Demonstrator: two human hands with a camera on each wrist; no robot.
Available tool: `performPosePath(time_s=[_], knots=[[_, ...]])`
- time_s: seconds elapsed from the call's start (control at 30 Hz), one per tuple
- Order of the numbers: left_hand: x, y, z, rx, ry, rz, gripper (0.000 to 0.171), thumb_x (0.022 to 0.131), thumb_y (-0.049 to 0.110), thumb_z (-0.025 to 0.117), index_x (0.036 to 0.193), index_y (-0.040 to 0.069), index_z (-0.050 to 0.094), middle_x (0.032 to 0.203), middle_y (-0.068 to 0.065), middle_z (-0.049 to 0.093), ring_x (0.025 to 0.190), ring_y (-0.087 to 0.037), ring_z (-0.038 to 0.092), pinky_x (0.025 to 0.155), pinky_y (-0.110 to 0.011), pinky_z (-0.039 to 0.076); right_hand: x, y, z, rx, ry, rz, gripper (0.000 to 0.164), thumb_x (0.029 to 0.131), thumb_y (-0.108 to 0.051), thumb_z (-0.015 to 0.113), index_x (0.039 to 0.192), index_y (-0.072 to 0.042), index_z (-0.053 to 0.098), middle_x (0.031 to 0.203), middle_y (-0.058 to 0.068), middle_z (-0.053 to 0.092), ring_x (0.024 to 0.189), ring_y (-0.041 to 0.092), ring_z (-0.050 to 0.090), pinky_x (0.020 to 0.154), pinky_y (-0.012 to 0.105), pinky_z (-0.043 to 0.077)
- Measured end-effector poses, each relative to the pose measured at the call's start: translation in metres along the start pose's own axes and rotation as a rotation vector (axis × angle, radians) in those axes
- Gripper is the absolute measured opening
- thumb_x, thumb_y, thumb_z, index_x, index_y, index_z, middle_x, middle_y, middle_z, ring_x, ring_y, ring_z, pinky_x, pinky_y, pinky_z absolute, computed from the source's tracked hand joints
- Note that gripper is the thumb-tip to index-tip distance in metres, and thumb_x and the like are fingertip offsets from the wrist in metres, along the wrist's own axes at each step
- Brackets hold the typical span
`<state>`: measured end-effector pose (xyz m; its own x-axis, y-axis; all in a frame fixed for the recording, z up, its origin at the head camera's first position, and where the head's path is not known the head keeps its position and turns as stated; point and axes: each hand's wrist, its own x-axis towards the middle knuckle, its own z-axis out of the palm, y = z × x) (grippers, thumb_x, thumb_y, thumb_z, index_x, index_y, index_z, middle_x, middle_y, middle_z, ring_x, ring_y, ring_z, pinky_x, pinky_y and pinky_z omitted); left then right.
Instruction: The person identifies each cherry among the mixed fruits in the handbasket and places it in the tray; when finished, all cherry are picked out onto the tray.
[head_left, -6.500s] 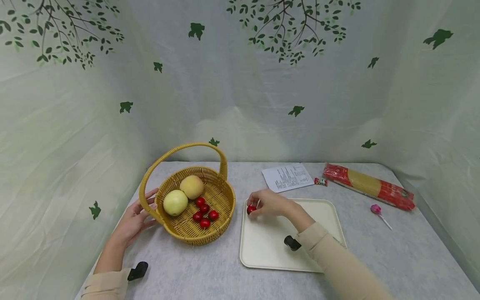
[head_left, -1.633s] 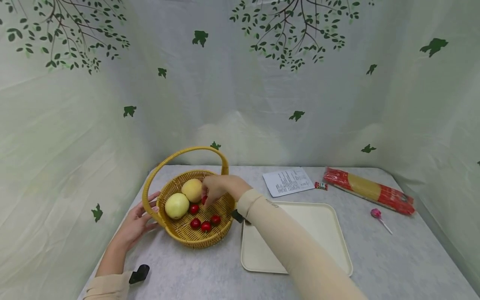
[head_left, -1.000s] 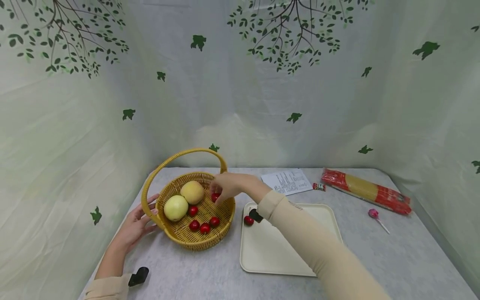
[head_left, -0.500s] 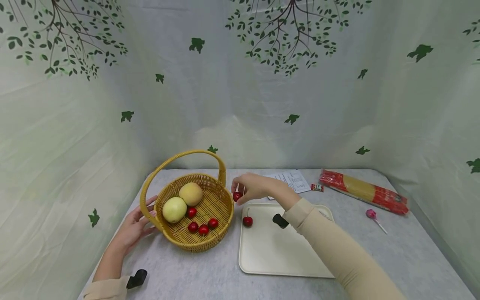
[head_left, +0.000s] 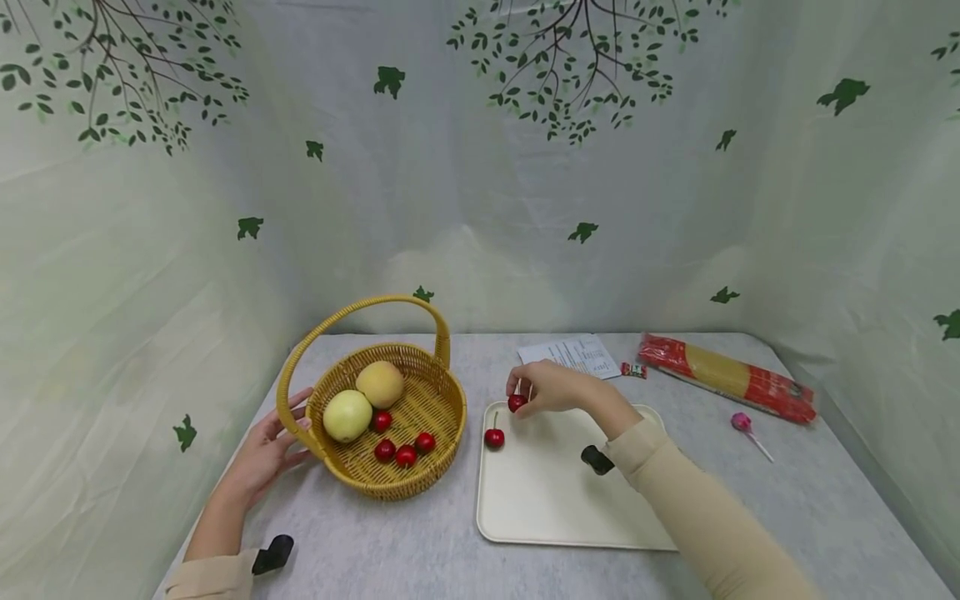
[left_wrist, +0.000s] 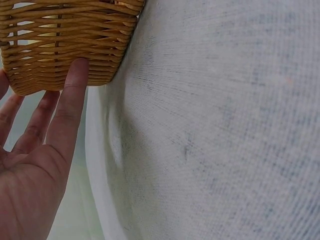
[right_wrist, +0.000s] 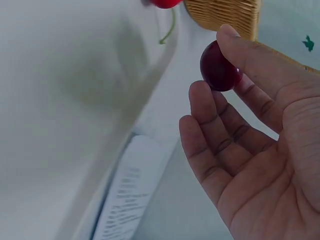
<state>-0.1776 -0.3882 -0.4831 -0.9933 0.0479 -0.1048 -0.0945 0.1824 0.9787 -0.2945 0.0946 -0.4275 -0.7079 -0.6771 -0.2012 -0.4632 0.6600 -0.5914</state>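
My right hand [head_left: 551, 390] pinches a dark red cherry [right_wrist: 216, 67] between thumb and fingertips, over the far left part of the cream tray [head_left: 570, 508]. A second cherry [head_left: 494, 438], its stem pointing up, lies on the tray near the left edge. To the left stands a yellow wicker basket [head_left: 442, 462] with a tall handle. It holds a peach [head_left: 379, 384], a pale green round fruit [head_left: 347, 416] and several cherries [head_left: 406, 456]. Extended fingers of my left hand [head_left: 266, 454] touch the basket's left side; in the left wrist view one fingertip [left_wrist: 77, 67] lies against the weave.
Behind the tray are a printed sheet [head_left: 581, 357] and a small red wrapped candy [head_left: 633, 370]. A long red and yellow packet [head_left: 723, 377] lies at the back right, with a pink lollipop [head_left: 742, 423] in front of it. Pale curtains enclose the table.
My right hand has left one cherry on the tray, picked another out of the basket and carried it right, over the tray. My left hand has stayed at the basket.
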Motion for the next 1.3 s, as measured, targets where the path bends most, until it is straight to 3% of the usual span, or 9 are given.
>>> performPosePath(time_s=[0.27,0.6,1.3], knots=[[0.000,-0.001,0.001,-0.005,-0.006,0.001,0.067,0.112,0.025,0.059,0.172,0.018,0.028,0.141,0.011,0.051,0.116,0.005,0.066,0.090,-0.029,0.062,-0.009,0.021,0.023,0.042,0.011,0.023,0.026,0.092,-0.016,0.086,0.112,-0.014,0.070,0.094,0.000,0.068,0.085,0.014,0.062,0.078,0.027,0.052],[0.001,-0.003,0.000,-0.014,-0.005,0.002,0.067,0.113,0.024,0.058,0.172,0.019,0.028,0.135,0.017,0.054,0.115,0.005,0.067,0.089,-0.028,0.063,-0.013,0.027,0.041,0.067,0.005,0.012,0.028,0.089,-0.017,0.089,0.108,-0.014,0.069,0.095,0.003,0.068,0.083,0.012,0.061,0.076,0.027,0.051],[0.002,-0.004,0.000,-0.075,-0.018,0.027,0.065,0.113,0.018,0.057,0.171,0.017,0.029,0.133,0.019,0.060,0.116,0.003,0.067,0.088,-0.027,0.062,-0.008,0.021,0.050,0.075,-0.027,-0.001,0.026,0.089,-0.022,0.090,0.106,-0.015,0.071,0.089,-0.001,0.064,0.084,0.014,0.057,0.075,0.028,0.047]])
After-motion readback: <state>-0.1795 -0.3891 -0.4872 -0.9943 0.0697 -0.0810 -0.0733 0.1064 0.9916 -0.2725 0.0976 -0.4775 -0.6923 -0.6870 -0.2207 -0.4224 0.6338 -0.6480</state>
